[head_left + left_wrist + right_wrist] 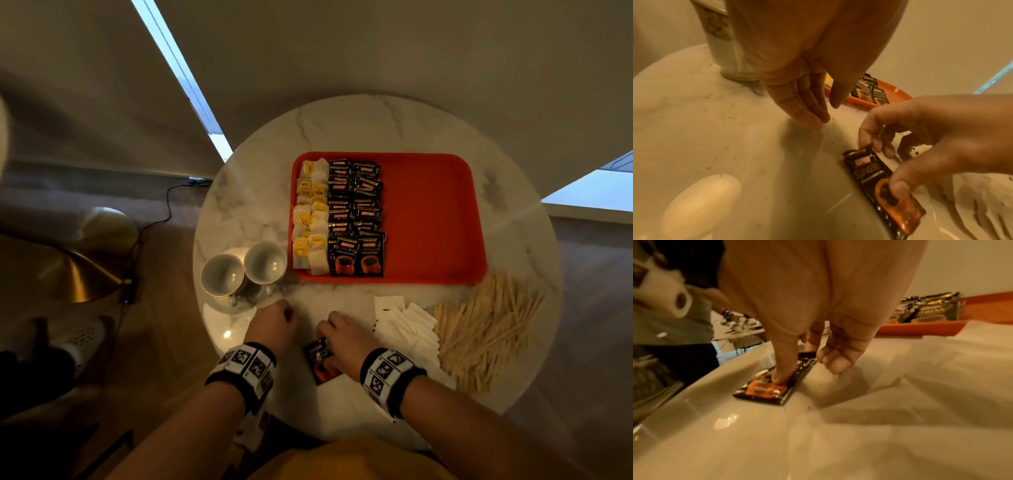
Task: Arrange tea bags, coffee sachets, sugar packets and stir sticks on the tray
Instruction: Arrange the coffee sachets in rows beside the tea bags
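Marble round table, orange tray part-filled; last loose coffee sachet at the near edge.

Tray holds tea bags along its left side and Kopiko sachets beside them; its right half is bare. Sugar packets and stir sticks wait on the marble. Your right hand pins the loose sachet, thumb pressing its orange end, fingers curled at the far end. Your left hand hovers relaxed, fingers together, holding nothing. The sachet lies flat on slick stone, so likely slide it to the edge or lift one end before pinching, then lay it in line with the sachet rows.
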Action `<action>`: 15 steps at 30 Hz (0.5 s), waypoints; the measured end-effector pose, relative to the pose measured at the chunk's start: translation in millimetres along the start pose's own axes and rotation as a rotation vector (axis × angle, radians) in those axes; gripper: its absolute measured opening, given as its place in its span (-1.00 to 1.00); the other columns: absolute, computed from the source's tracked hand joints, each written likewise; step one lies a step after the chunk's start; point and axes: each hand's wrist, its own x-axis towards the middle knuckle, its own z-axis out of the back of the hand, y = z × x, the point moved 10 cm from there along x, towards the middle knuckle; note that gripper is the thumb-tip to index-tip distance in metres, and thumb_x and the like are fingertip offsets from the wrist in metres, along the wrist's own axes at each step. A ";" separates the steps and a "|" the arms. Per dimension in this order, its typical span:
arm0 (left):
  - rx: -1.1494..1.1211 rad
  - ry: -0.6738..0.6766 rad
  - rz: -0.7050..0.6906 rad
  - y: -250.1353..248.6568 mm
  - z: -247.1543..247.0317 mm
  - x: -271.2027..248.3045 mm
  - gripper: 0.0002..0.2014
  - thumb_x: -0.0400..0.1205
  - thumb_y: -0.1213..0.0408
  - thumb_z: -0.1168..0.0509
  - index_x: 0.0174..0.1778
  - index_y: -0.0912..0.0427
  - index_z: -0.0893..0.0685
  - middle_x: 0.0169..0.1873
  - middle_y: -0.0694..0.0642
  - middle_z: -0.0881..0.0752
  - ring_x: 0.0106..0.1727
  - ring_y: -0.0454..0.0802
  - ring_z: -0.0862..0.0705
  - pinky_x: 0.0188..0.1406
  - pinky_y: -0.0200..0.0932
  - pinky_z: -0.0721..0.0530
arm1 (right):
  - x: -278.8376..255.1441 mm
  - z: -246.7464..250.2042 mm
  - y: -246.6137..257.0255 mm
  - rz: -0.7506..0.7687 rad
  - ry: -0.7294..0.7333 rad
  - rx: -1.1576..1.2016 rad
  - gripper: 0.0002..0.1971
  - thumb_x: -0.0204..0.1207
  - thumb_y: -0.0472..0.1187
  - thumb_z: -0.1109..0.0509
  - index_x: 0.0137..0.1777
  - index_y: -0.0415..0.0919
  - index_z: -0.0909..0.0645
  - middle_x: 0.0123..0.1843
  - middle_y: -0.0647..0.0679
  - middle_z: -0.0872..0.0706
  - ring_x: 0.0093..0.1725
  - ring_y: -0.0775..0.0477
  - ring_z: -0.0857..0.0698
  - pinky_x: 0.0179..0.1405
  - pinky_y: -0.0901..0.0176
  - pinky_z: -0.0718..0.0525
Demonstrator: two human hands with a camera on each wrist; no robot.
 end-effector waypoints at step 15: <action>-0.057 0.021 -0.103 -29.5 -6.9 4.5 -0.79 0.78 0.11 -0.22 0.12 0.10 -0.71 -0.07 0.03 -0.70 -0.10 -0.04 -0.59 -0.03 -0.20 -0.48 | -17.9 142.8 -107.6 -0.317 -0.364 0.515 -0.86 0.68 -0.25 -0.37 0.16 -0.01 -0.63 0.10 0.14 -0.72 0.06 0.08 -0.68 0.06 0.19 -0.62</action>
